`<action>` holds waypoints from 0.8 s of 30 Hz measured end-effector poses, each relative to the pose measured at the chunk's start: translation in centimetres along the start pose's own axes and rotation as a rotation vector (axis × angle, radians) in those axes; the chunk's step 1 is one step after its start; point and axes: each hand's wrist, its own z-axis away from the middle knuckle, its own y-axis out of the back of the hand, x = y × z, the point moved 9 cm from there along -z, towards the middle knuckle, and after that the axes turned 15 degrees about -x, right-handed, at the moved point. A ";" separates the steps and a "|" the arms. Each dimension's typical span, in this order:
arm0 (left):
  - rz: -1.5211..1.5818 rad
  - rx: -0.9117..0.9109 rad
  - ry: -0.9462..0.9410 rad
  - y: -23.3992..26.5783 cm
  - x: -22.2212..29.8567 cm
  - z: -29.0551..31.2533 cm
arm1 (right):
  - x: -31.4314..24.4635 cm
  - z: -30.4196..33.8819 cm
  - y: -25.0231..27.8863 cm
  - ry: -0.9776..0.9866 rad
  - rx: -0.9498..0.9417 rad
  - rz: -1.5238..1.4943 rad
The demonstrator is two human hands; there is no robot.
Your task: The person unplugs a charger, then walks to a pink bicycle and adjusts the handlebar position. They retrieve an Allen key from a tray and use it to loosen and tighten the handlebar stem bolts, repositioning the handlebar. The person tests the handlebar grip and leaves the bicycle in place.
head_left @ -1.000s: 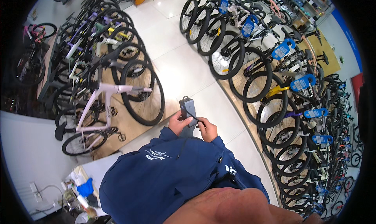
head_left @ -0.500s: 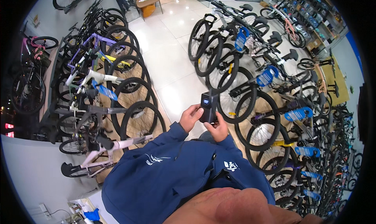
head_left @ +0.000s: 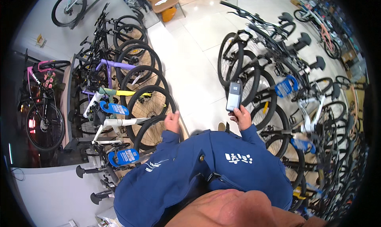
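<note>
My right hand (head_left: 241, 118) grips a dark, slab-shaped power bank (head_left: 234, 97) by its lower end. The power bank stands up from my fingers, with a small lit display near its top and a glossy grey face. Behind it are the front wheels of the bicycles on the right. My left hand (head_left: 172, 122) is apart from it, fingers curled in, and no object shows in them. It is nearest to the front wheel (head_left: 152, 132) of a bicycle in the left row.
Bicycles stand in rows on both sides, several with blue tags (head_left: 286, 86). Between them runs a pale tiled aisle (head_left: 190, 64). A brown chair (head_left: 162, 4) stands at the far end. A pink bicycle (head_left: 35, 80) is at the far left.
My left hand has let go of the power bank and moved left. My right hand has carried it to the right. The view has shifted, so the bicycles sit differently in it.
</note>
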 end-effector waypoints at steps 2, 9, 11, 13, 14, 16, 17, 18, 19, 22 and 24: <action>0.080 0.156 0.162 3.7 -2.2 -2.7 | -1.3 -6.6 -0.2 -0.050 -0.020 -0.057; 0.370 0.403 0.296 6.8 -7.7 -18.9 | -2.4 -29.3 -2.0 -0.085 -0.114 -0.045; 0.429 0.377 0.285 7.2 -8.2 -26.9 | -2.5 -36.1 -2.7 -0.100 -0.092 -0.058; 0.423 0.309 0.237 8.9 -7.2 -35.5 | -3.1 -42.6 -3.9 -0.105 -0.039 -0.078; 0.441 0.304 0.286 10.0 -6.9 -39.7 | -3.9 -45.9 -4.4 -0.107 -0.026 -0.102; 0.347 0.214 0.227 11.6 -4.4 -48.5 | -5.5 -51.7 -5.2 -0.104 0.031 -0.210; 0.311 0.152 0.216 12.2 -3.1 -52.9 | -7.1 -54.3 -5.5 -0.057 0.020 -0.143; 0.206 0.111 0.189 12.6 -1.6 -56.9 | -8.5 -56.5 -5.6 -0.025 0.024 -0.114; 0.269 0.051 0.204 12.5 -0.9 -60.6 | -9.6 -58.3 -5.8 0.009 0.024 -0.139; 0.298 -0.060 0.233 10.5 0.8 -70.3 | -12.3 -63.5 -5.2 0.099 0.058 -0.140; 0.283 -0.095 0.242 7.3 1.0 -75.6 | -13.8 -67.4 -4.0 0.164 0.063 -0.153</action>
